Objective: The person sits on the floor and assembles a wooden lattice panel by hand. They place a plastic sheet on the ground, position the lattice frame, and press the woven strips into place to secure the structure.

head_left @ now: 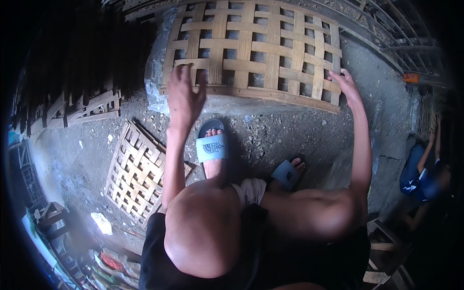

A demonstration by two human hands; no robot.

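The woven bamboo panel [273, 48] lay at twelve o'clock. The left hand [184, 94], at eleven, was spread fairly wide over its six-o'clock edge; the right hand [347, 86], at two, met its three-o'clock edge, whether gripping I couldn't tell.

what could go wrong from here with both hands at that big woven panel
Splinters: the right hand is at the right edge of the woven panel, where a rough strip end might prick bare skin.

Slipping: clear plastic shows beneath the panel's left side, so it could slide if pushed.

Stubbed toes: the left foot's bare toes poke from an open sandal near the panel's front edge, and might get hit if it dropped.
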